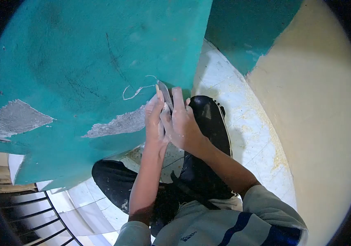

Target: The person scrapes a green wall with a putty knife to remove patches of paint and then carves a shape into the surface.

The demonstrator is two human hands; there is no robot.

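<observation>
Bare grey patches [17, 119] already scar the teal wall [81, 53] toward its left edge. At its right corner the left hand [154, 119] and right hand [181, 123] both clamp a scraper blade [165, 93] against the paint — pushed too steeply, it could gouge the plaster or slip off the corner toward the fingers.

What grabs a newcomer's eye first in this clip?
The teal wall fills the upper left, with grey patches where paint is gone. At centre, the left hand and right hand press a scraper against it. Dusty white floor tiles lie to the right.
</observation>
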